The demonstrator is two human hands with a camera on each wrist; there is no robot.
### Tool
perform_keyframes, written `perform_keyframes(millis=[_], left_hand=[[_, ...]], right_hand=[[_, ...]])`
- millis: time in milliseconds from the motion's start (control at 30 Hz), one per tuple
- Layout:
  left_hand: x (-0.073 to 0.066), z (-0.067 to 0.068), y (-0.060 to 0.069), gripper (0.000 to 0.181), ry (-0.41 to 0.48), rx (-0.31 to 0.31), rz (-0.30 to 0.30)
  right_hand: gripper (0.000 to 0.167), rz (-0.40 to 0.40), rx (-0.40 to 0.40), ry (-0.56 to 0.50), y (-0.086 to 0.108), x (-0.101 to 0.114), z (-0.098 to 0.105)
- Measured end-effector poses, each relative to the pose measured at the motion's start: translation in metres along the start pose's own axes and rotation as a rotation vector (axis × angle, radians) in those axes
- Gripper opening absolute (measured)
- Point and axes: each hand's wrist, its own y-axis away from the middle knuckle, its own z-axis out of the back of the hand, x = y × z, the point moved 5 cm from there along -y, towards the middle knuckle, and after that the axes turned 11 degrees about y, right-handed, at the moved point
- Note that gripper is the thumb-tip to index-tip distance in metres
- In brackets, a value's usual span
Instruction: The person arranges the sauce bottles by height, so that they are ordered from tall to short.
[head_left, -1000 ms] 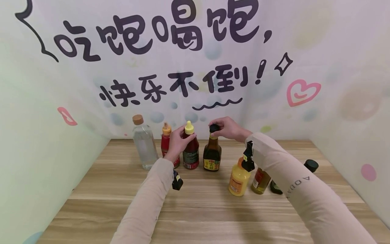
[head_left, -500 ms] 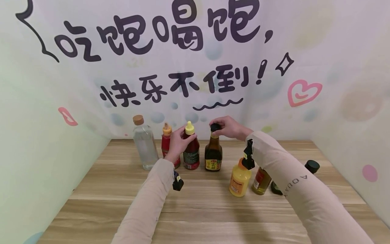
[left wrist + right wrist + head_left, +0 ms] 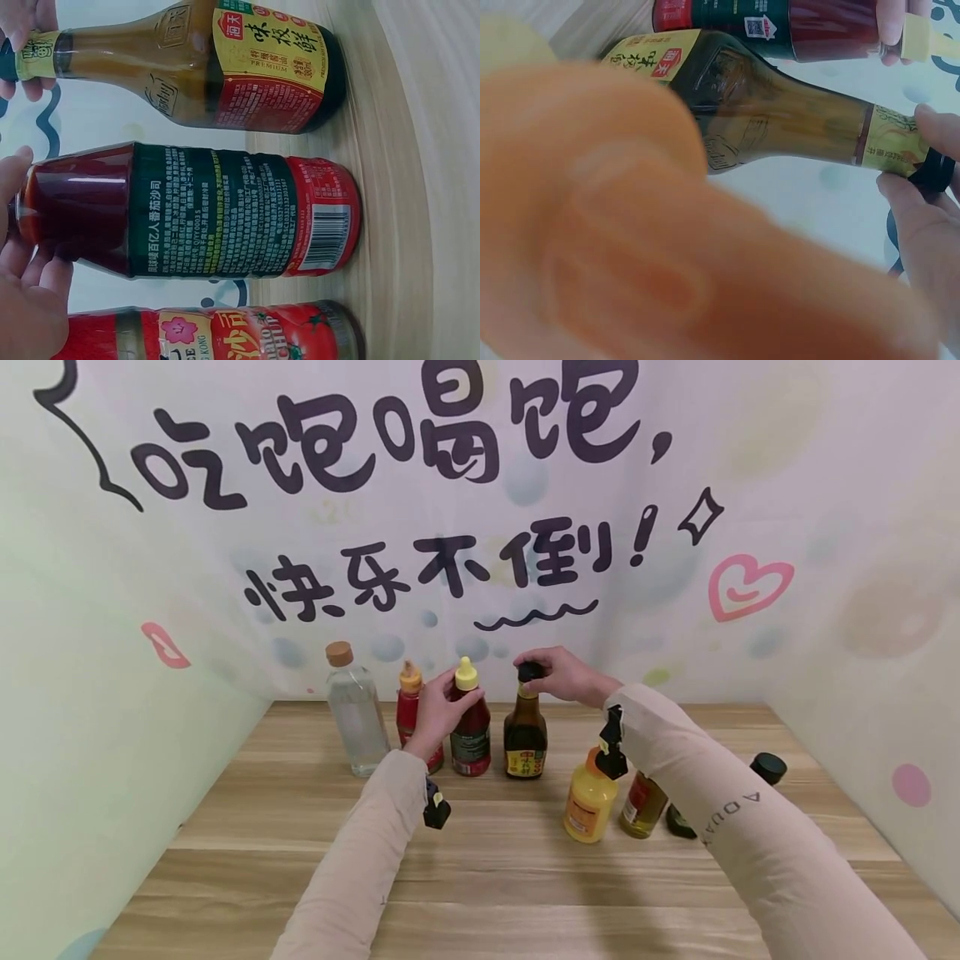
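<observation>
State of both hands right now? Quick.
Left hand: closed, holding the dark-red bottle with a yellow nozzle cap near its top.
Right hand: closed, holding the tapered amber bottle with a black cap by cap and neck.

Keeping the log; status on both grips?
Left grip around yellow-capped bottle. Right grip atop soy sauce bottle. Both bottles upright. Yellow bottle close to right wrist camera.

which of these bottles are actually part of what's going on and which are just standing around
Seemingly in the job:
sauce bottle with yellow cap, held by the left hand
soy sauce bottle, held by the right hand

Just standing about:
clear bottle
red bottle with orange cap
yellow bottle
oil bottle
dark bottle, mostly hidden
</observation>
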Motion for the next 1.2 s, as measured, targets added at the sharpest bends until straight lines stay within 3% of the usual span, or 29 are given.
perform_keyframes(millis=[233, 467, 833, 1200], left_hand=[[-0.006, -0.001, 0.001, 0.041, -0.004, 0.001, -0.003], [-0.006, -0.003, 0.0, 0.047, -0.015, 0.013, 0.038], [-0.006, -0.002, 0.001, 0.045, -0.037, 0.023, 0.068], [-0.01, -0.001, 0.003, 0.046, -0.061, 0.049, 0.116]], right_hand=[[0.041, 0.019, -0.022, 0.065, 0.003, 0.006, 0.005], [0.044, 0.045, -0.039, 0.099, 0.006, 0.007, 0.012], [0.043, 0.071, -0.069, 0.019, 0.017, 0.009, 0.029], [0.041, 0.061, -0.078, 0.023, 0.026, 0.013, 0.037]])
